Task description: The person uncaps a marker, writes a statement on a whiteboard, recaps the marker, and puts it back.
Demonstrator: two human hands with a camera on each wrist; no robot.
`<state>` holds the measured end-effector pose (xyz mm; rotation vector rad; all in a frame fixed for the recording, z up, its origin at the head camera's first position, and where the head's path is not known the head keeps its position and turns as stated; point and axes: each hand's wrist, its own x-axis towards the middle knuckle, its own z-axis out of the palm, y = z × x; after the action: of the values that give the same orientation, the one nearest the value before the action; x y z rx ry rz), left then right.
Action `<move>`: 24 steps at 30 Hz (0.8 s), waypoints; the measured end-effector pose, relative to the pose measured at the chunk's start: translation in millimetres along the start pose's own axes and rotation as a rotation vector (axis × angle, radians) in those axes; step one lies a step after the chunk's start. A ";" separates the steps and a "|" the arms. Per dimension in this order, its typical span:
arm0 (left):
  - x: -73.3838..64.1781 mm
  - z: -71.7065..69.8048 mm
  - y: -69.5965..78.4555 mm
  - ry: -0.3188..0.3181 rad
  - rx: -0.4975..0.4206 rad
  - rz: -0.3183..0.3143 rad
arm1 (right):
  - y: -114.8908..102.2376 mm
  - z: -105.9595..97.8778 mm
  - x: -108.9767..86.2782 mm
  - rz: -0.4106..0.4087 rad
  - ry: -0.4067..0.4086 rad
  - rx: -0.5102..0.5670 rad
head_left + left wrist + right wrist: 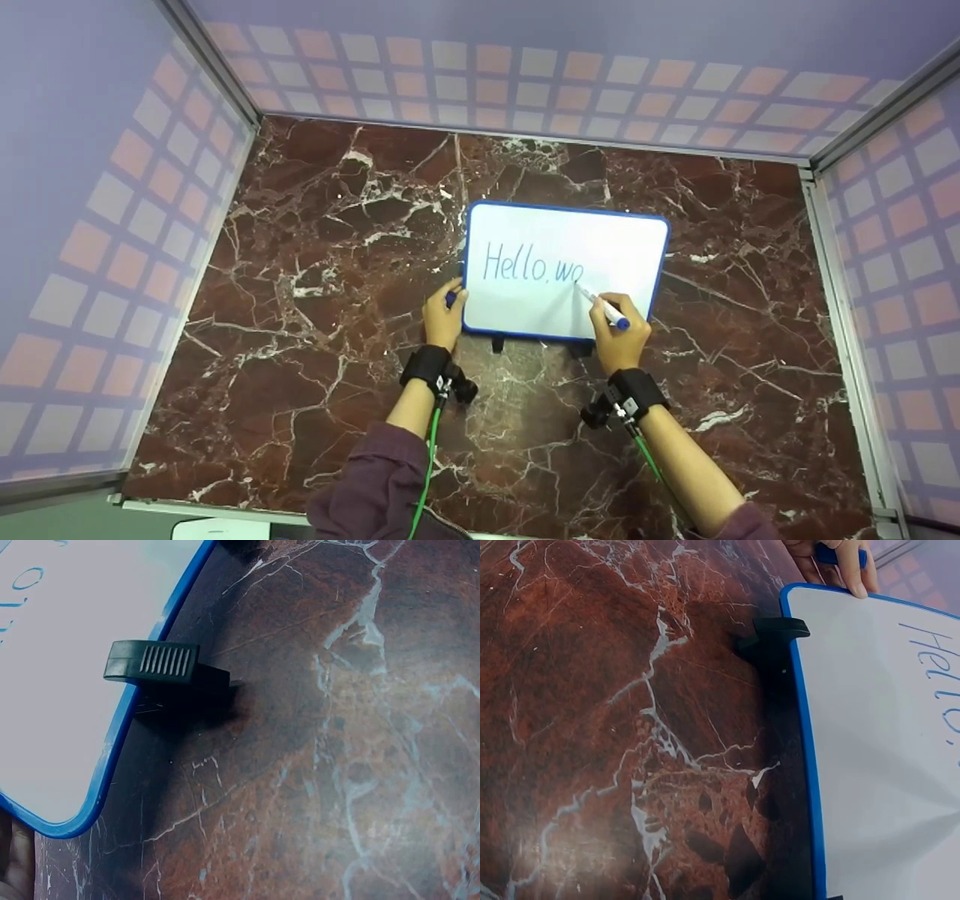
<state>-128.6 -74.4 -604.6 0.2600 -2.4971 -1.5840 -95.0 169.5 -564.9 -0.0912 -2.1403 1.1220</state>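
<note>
A whiteboard [525, 307] with a blue frame bears the blue handwriting "Hello, wo". My right hand [622, 334] grips a white marker [612, 313] with a blue end; its tip meets the board at the letter "o". At the board's left edge is my left hand [442, 316], holding a small blue marker cap [450, 298] among its fingers. In the right wrist view, a finger of the left hand [847, 566] touches the frame. The left wrist view shows only a sliver of the left hand [19, 859]; the right hand is outside both wrist views.
Black clips [498, 345] hold the board's lower edge, raised above the dark red marbled table [315, 315]. Partition walls [487, 82] with a projected checker pattern enclose the back and sides. Green cables [429, 465] run from the wrist cameras.
</note>
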 end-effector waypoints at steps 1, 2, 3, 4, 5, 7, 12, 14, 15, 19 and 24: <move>0.0 0.2 -0.1 0.004 -0.005 0.001 | -0.2 0.0 -0.1 -0.001 -0.003 0.004; 0.0 0.5 -0.2 0.006 -0.005 0.004 | -0.2 0.0 -0.1 0.000 -0.004 0.008; 0.0 0.7 -0.4 0.009 0.001 0.004 | -0.5 -0.1 0.1 -0.001 -0.005 0.007; 0.1 0.7 -0.3 0.010 0.006 0.007 | -0.8 -0.2 0.3 -0.004 -0.006 0.005; 0.2 0.8 -0.3 0.012 0.013 0.009 | -1.0 -0.3 0.4 -0.006 -0.006 0.002; 0.3 0.7 -0.4 0.012 0.024 0.006 | -1.0 -0.4 0.4 -0.011 -0.006 -0.003; 0.1 0.5 -0.8 0.012 0.028 0.009 | 0.1 0.6 -0.2 -0.017 -0.007 -0.002; -0.2 0.7 -1.2 0.011 0.024 0.008 | -0.4 0.6 -0.1 -0.014 -0.010 0.009; -0.2 0.8 -1.3 0.011 0.019 0.008 | -0.9 0.5 0.2 -0.012 -0.009 0.013; 0.1 0.7 -1.0 0.007 0.025 0.004 | -1.1 -1.3 3.7 -0.011 0.008 0.013; 1.1 0.1 -0.6 -0.004 0.036 -0.010 | 0.3 -4.2 11.2 -0.005 0.037 0.022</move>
<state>-129.6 -74.9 -605.1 0.2748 -2.5330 -1.5461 -100.8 176.7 -557.3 -0.0960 -2.0940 1.1317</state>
